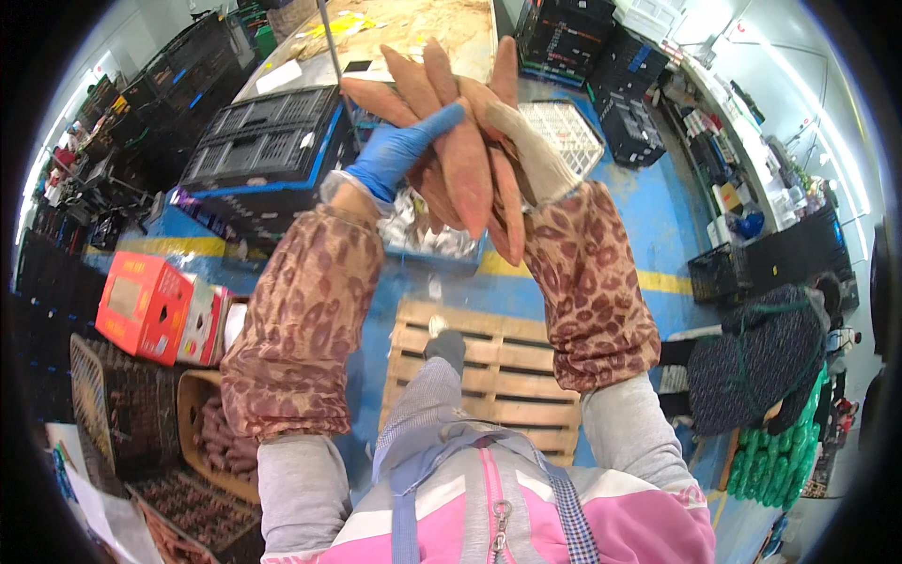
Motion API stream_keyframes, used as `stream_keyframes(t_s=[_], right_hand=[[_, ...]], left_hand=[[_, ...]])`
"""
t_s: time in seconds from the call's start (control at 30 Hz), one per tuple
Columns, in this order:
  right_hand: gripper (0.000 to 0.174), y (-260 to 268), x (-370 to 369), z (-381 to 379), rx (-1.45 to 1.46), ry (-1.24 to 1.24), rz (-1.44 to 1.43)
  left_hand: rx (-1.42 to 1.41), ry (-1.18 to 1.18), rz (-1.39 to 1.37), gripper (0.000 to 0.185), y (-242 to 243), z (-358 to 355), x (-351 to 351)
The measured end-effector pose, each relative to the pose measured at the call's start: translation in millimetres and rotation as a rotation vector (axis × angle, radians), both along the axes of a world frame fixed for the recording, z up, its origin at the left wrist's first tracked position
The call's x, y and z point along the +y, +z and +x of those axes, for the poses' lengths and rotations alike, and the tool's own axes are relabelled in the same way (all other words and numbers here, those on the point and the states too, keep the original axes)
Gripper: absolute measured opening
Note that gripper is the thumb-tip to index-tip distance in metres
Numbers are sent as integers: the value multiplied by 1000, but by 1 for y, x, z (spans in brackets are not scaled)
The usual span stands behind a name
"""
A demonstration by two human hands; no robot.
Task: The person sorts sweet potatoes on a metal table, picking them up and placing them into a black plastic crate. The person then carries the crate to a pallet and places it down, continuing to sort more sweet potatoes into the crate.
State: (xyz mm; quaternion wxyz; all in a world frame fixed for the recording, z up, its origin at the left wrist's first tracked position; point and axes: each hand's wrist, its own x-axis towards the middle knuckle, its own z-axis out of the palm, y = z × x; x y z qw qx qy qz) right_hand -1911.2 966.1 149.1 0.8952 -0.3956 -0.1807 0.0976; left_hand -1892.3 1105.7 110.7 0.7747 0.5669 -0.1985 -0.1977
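A bunch of several long sweet potatoes [465, 173] is held up in front of me, clasped between both hands. My left hand [402, 151], in a blue disposable glove, grips the bunch from the left with its thumb laid across the front. My right hand [539, 151], in an off-white knit glove, wraps the other side; its fingers are partly hidden among the sweet potatoes. Leopard-print sleeve covers [303, 317] run over both forearms. Below the bunch, a blue tray [437, 264] contains crumpled whitish material, partly covered from view.
Black crates [261, 141] stand left of my hands, with a white plastic crate [564, 134] to the right. A wooden pallet [486, 366] lies by my feet. A carton of sweet potatoes [225, 437] and a red carton [144, 307] sit left. A dark-clothed person [757, 359] is at right.
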Motion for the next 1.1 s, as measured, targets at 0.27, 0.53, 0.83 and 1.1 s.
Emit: stream_keyframes(t_s=[0.27, 0.53, 0.83, 1.1], right_hand=[[62, -15, -162, 277, 51, -22, -59], [65, -48, -252, 514, 42, 103, -108], [69, -211, -431, 819, 207, 267, 103], [73, -361, -566, 1043, 371, 100, 268]], left_hand=[[104, -118, 105, 75, -27, 287, -169], [98, 0, 19, 80, -63, 515, -267], [106, 229, 239, 72, -218, 822, -446], [118, 410, 412, 91, -308, 1050, -541]])
